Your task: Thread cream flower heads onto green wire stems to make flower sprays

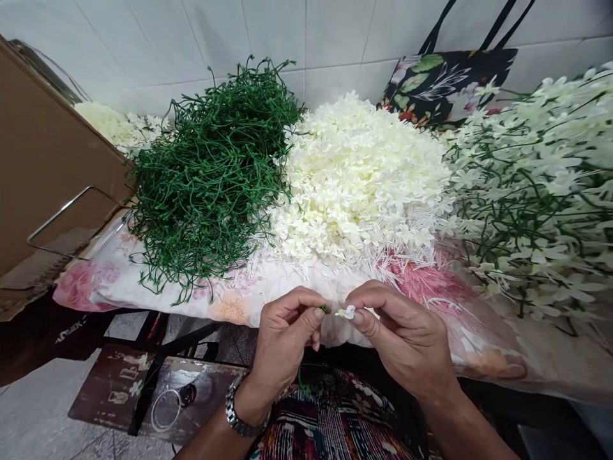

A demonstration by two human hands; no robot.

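My left hand [286, 332], with a metal watch on its wrist, pinches the tip of a thin green plastic stem [324, 308]. My right hand [400, 332] pinches a small white artificial flower [347, 312] just beside that tip. Both hands meet over my lap, in front of the table's near edge. Behind them lie a tangled heap of green stems [215, 172] and a big pile of loose white flowers [359, 179].
A floral cloth [115, 281] covers the table. Assembled white flower sprays [536, 185] are heaped at the right. A cardboard box [43, 153] with a wire handle stands at the left. A flowered bag [445, 83] leans against the tiled wall.
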